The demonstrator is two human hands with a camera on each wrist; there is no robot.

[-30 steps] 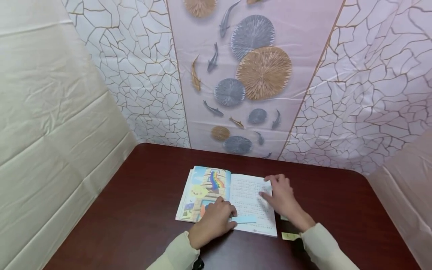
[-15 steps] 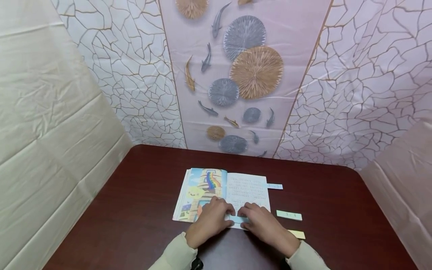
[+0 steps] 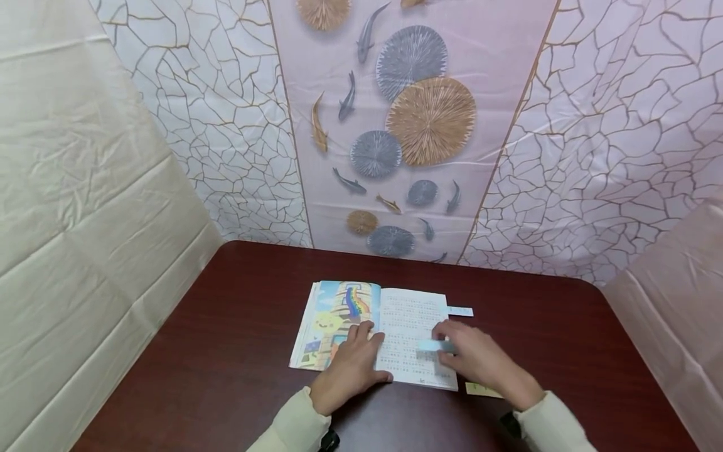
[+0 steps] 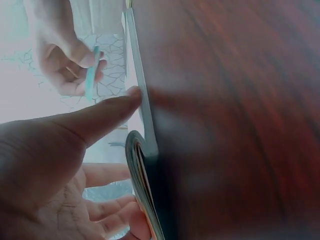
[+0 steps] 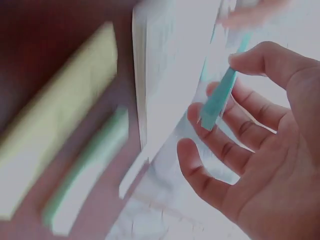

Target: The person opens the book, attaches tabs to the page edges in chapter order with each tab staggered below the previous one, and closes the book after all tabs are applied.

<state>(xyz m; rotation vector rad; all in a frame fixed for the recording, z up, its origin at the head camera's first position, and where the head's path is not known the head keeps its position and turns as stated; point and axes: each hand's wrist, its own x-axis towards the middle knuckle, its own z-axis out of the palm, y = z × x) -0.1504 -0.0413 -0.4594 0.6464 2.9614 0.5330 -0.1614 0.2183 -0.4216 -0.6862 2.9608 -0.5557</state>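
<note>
An open book (image 3: 412,339) lies on the table, with a picture page on the left and a text page on the right. My left hand (image 3: 351,361) rests on it, fingers spread over the picture page and thumb at the lower edge (image 4: 132,91). Over the text page, my right hand (image 3: 480,356) pinches a narrow light-blue sticky-note pad (image 3: 435,346) between thumb and fingers. The right wrist view shows the pad (image 5: 218,100) raised off the page. A light-blue sticky tab (image 3: 460,311) sticks out past the book's right edge.
A yellow sticky-note pad (image 3: 482,390) lies right of the book, partly behind my right forearm. Beside it in the right wrist view is a green pad (image 5: 87,172), hidden by my hand in the head view. Patterned cloth (image 3: 226,125) hangs behind the dark table (image 3: 237,326).
Both hands were together at the light-blue pad on the book's lower part. My right hand has lifted it away to the right; my left hand has let go and spread over the page.
</note>
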